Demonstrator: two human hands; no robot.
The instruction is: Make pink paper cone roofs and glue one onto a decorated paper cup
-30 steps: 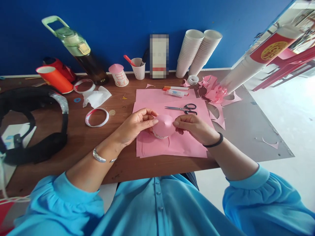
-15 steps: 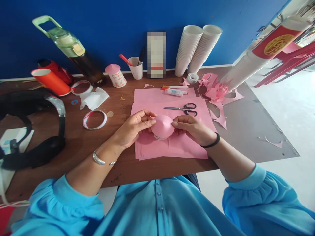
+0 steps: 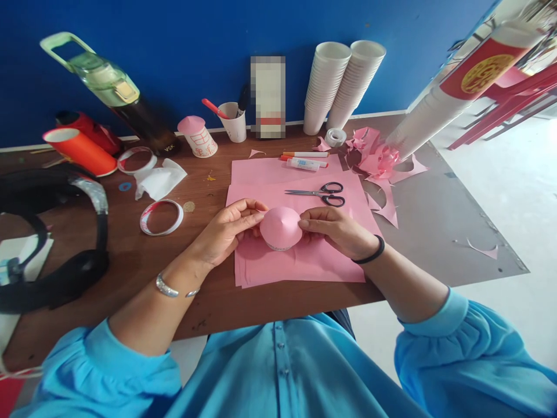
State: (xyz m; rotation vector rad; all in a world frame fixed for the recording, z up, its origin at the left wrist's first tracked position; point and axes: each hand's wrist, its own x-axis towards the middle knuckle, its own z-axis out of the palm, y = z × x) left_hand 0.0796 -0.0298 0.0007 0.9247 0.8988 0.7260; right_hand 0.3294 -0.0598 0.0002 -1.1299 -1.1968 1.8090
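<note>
A pink paper cone (image 3: pixel 281 226) sits point up over a paper cup (image 3: pixel 281 249), of which only a thin patterned strip shows. My left hand (image 3: pixel 237 226) pinches the cone's left edge between thumb and fingers. On the opposite edge, my right hand (image 3: pixel 333 229) pinches the cone the same way. Both are above a stack of pink paper sheets (image 3: pixel 304 270). Scissors (image 3: pixel 319 193) lie partly open on the sheets, beyond the cone. A glue tube (image 3: pixel 303 165) and markers (image 3: pixel 307 154) lie farther back.
Behind stand a decorated cup with a pink cone (image 3: pixel 199 139), a pen cup (image 3: pixel 235 125) and stacked cups (image 3: pixel 324 87). Tape rings (image 3: pixel 162 217), a bottle (image 3: pixel 130 110) and headphones (image 3: pixel 102 232) are left. Pink scraps (image 3: pixel 383 159) lie right.
The view has shifted slightly. The cone now tilts a little more toward me and hides more of the cup's patterned side. Both hands still pinch its edges.
</note>
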